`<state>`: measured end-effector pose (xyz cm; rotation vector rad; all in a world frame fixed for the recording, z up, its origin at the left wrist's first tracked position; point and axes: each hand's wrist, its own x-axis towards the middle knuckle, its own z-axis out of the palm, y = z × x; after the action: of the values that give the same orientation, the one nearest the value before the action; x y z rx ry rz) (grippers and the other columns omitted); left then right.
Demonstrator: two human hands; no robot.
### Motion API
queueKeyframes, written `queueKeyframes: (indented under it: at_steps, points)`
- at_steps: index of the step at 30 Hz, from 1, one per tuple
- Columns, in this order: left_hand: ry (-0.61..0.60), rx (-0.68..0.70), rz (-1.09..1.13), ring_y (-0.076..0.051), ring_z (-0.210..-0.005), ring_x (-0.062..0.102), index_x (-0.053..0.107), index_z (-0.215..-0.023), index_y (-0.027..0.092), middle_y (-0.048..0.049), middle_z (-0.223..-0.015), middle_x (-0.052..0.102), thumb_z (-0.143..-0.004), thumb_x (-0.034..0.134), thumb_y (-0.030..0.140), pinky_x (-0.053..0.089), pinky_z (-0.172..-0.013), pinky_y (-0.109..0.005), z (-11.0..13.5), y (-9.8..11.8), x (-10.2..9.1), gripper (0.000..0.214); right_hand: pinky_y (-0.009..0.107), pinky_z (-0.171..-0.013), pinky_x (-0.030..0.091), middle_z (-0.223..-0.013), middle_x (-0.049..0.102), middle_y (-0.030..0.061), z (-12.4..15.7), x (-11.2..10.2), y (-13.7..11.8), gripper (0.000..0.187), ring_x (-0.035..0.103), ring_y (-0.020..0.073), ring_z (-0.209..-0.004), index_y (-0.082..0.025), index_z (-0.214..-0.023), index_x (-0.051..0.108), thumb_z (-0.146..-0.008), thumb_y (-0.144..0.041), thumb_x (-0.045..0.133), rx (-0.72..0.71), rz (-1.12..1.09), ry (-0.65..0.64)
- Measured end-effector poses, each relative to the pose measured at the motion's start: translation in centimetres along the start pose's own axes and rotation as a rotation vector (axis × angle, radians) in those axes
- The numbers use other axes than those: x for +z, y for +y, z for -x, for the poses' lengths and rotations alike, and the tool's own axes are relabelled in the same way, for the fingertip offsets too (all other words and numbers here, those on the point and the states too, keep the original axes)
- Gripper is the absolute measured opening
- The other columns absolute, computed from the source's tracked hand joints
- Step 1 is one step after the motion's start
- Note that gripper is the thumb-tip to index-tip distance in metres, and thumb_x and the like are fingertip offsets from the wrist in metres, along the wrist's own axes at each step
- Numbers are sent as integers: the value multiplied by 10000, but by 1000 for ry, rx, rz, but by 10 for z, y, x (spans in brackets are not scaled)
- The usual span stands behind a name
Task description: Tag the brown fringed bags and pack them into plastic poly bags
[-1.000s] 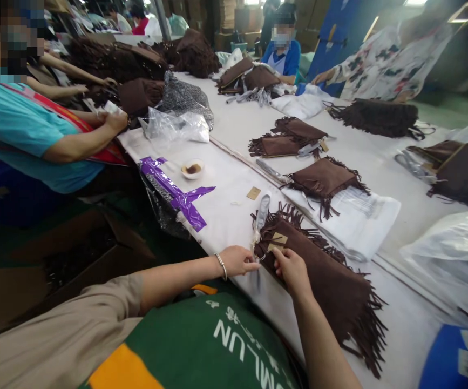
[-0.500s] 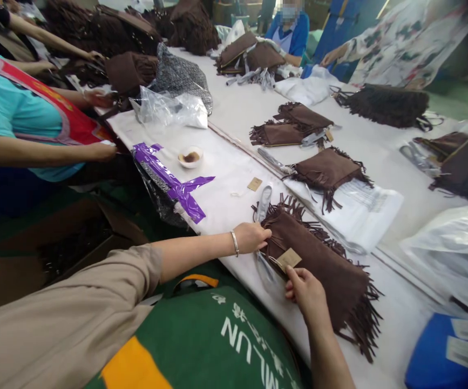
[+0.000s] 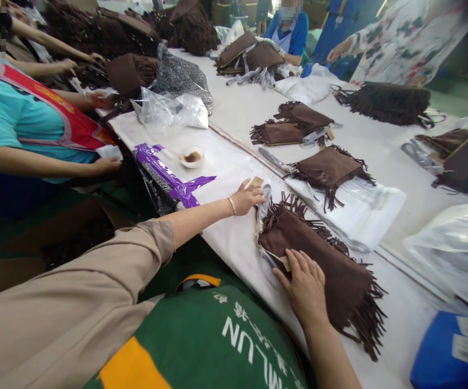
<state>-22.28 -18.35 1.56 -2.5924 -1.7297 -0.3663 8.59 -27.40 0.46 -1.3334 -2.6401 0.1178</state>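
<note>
A brown fringed bag (image 3: 331,265) lies flat at the table's near edge. My right hand (image 3: 304,283) rests on it with fingers spread, partly covering a small cardboard hang tag (image 3: 285,263) at the bag's edge. My left hand (image 3: 248,200) reaches beyond the bag's far left corner, fingers stretched out, with a bracelet on its wrist. Its fingertips are close to a second tan tag (image 3: 257,181) on the table and to a plastic-wrapped strap (image 3: 265,195). Whether they touch the tag, I cannot tell.
More brown fringed bags (image 3: 331,168) lie further across the white table (image 3: 229,140). A small bowl (image 3: 192,156) and purple tape (image 3: 185,189) are to the left. Clear plastic (image 3: 456,248) and a blue object (image 3: 448,351) lie right. A person in turquoise (image 3: 23,119) works at left.
My left hand has let go of the bag's corner and moved away from me toward the loose tag. My right hand has released the hang tag's edge and flattened onto the bag.
</note>
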Motion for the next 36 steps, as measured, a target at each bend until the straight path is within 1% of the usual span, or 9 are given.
queueKeyframes:
  at_steps: [4,10,15,19,22,25,30,33,36]
  points:
    - [10,63,-156,-304,-1359,241,624,-1066,162,-118,-1323,492,-714,591,107,-12,-1131,-550,31,-8,-14,358,477,-1062,238,-1253,551,143,2,-7,-13,591,373,313,-1261,-149,-1289,496,-868,-563,462,83,50,53]
    - [-32,170,-174,-236,-1352,300,433,-1351,198,-97,-1382,461,-818,500,82,61,-1144,-477,62,0,-11,549,489,-1084,222,-1487,311,141,-4,13,-41,652,207,331,-1378,-145,-1431,310,-887,-469,464,23,102,22]
    - [-49,216,-192,-204,-1306,365,495,-1292,187,-89,-1304,539,-914,364,67,167,-1106,-420,41,10,5,418,434,-1090,246,-1473,334,158,-1,30,-32,544,253,283,-1377,-120,-1435,303,-904,-199,388,9,143,34]
    - [-64,229,-243,-217,-1080,516,629,-1054,147,-113,-1005,640,-905,427,111,280,-1032,-399,26,10,-3,254,437,-1091,251,-1464,346,167,5,31,-25,531,242,275,-1385,-126,-1433,310,-903,-129,341,9,154,49]
    - [-92,270,-262,-235,-1106,495,655,-868,143,-118,-983,630,-856,497,109,304,-1008,-400,36,8,-18,163,427,-1099,243,-1474,329,162,7,29,-24,543,231,262,-1391,-133,-1435,305,-894,-92,321,3,127,51]
    - [-120,289,-242,-243,-1246,402,647,-932,140,-118,-1126,598,-817,518,90,294,-1032,-387,52,11,-30,180,431,-1099,244,-1482,312,165,8,28,-23,547,232,258,-1392,-140,-1439,296,-894,-93,315,1,103,63]
    - [-173,163,-118,-230,-1363,271,520,-1244,160,-117,-1361,469,-869,431,68,226,-1086,-400,35,26,-22,396,429,-1097,248,-1479,317,167,7,28,-23,537,248,258,-1386,-147,-1440,294,-904,-109,308,4,95,67]
    - [-269,85,-55,-220,-1345,310,607,-1093,121,-156,-1237,567,-874,398,46,219,-1088,-382,9,28,-17,312,428,-1098,247,-1471,335,164,8,26,-23,543,266,258,-1379,-145,-1439,297,-899,-93,301,1,118,56]
    - [-325,19,-21,-254,-1231,448,651,-883,99,-187,-1001,656,-825,462,44,271,-1052,-399,3,25,-26,206,427,-1105,236,-1470,337,165,11,23,-24,551,263,260,-1379,-143,-1439,298,-892,-75,300,5,138,50]
